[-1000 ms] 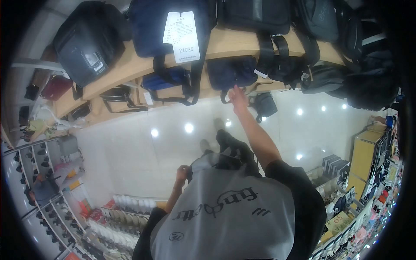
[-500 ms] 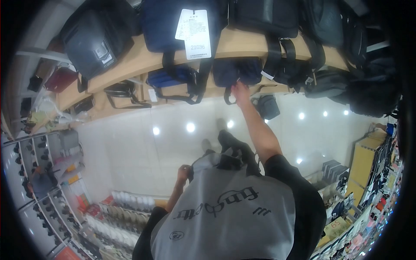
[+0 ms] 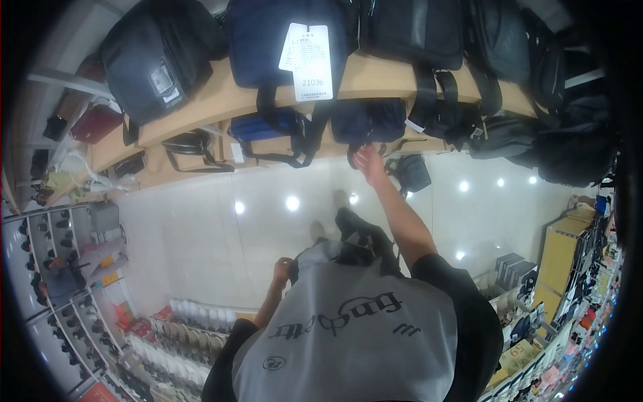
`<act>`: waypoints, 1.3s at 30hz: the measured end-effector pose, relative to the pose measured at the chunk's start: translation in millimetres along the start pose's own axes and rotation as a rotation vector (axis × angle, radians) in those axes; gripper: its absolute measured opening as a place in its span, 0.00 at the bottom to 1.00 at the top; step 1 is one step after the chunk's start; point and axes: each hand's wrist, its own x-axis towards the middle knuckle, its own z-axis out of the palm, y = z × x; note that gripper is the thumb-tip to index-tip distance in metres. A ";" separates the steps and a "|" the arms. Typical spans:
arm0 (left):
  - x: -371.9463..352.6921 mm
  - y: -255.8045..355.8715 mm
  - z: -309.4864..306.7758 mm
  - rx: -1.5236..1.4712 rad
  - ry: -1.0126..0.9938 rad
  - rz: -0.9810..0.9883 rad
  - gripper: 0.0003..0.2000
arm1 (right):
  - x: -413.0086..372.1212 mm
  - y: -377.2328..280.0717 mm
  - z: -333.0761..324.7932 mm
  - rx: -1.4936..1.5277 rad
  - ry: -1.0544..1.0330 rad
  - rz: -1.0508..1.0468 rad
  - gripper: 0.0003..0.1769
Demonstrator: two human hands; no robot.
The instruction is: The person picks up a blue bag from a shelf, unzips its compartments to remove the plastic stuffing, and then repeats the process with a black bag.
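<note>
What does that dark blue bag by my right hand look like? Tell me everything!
The bag is dark navy, boxy with soft corners, and looks like cloth. It sits on the wooden lower shelf, beneath the upper shelf. A dark strap hangs in a loop at its front. Your right hand is at its front edge, beside the strap; I can't tell whether your fingers grip anything. Its zips and whether it's closed are too blurry to see.
</note>
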 end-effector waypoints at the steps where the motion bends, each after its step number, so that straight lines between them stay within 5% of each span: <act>1: -0.4 2.5 0.7 0.009 0.001 -0.010 0.14 | 0.7 2.4 -1.1 0.002 -0.005 -0.002 0.31; 5: -0.2 9.4 1.7 0.051 0.021 -0.029 0.15 | -4.6 9.6 -8.8 -0.125 -0.028 0.057 0.30; 10: -13.8 31.5 -2.4 0.058 0.077 -0.009 0.13 | -39.6 32.6 -17.5 -0.692 -0.594 0.166 0.21; 12: -8.1 17.0 -5.9 0.089 0.152 0.046 0.16 | -23.7 69.7 -46.5 -1.004 -0.763 0.132 0.19; 14: -16.5 18.0 -8.5 0.014 0.204 0.023 0.15 | 19.6 110.2 -81.6 -1.770 -0.963 0.020 0.19; 17: -23.6 20.4 -16.0 0.056 0.323 0.012 0.18 | 9.1 115.2 -109.3 -2.203 -0.965 -0.083 0.20; 19: -2.6 -5.6 -33.6 0.272 0.442 0.027 0.20 | 14.3 124.4 -127.2 -2.206 -0.996 -0.080 0.19; 20: -11.0 8.0 -40.7 0.246 0.439 -0.030 0.25 | 31.8 135.6 -142.6 -2.168 -1.009 0.205 0.18; 21: -9.9 10.8 -51.0 0.189 0.436 -0.070 0.25 | -16.5 96.4 -106.6 -2.042 -0.751 0.302 0.17; 23: -5.4 15.6 -71.9 0.068 0.425 -0.153 0.25 | 36.7 127.6 -180.6 -2.032 -0.908 0.049 0.16; 25: 8.2 -2.8 -100.4 0.149 0.474 -0.069 0.24 | 21.2 142.1 -177.3 -2.457 -0.947 -0.262 0.16; 28: 39.3 -18.7 -147.0 0.236 0.490 0.010 0.23 | -1.3 149.6 -149.8 -2.698 -0.943 -0.303 0.13; 31: 84.5 -65.1 -219.9 0.328 0.429 0.106 0.19 | -35.9 178.7 -93.0 -2.772 -0.975 -0.283 0.12; 32: 106.5 -93.3 -251.4 0.376 0.397 0.192 0.18 | -9.6 222.6 -122.5 -2.789 -0.938 -0.480 0.15; 33: 118.2 -107.4 -280.8 0.420 0.367 0.279 0.16 | -38.6 230.0 -83.3 -2.768 -0.909 -0.448 0.13; 35: 92.9 -81.5 -327.1 -0.151 0.222 -0.005 0.15 | -62.5 267.6 -56.5 -1.228 -0.206 0.227 0.19; 36: 82.8 -72.0 -347.7 -0.269 0.196 -0.094 0.15 | -82.2 271.2 -21.6 -1.127 -0.238 0.315 0.23; 37: 70.9 -65.5 -367.9 -0.309 0.193 -0.161 0.15 | -54.8 292.8 -28.0 -1.211 -0.670 -0.070 0.22; 39: 64.8 -73.3 -407.0 -0.253 0.204 -0.204 0.13 | -41.7 332.1 -11.9 -1.318 -0.893 -0.313 0.21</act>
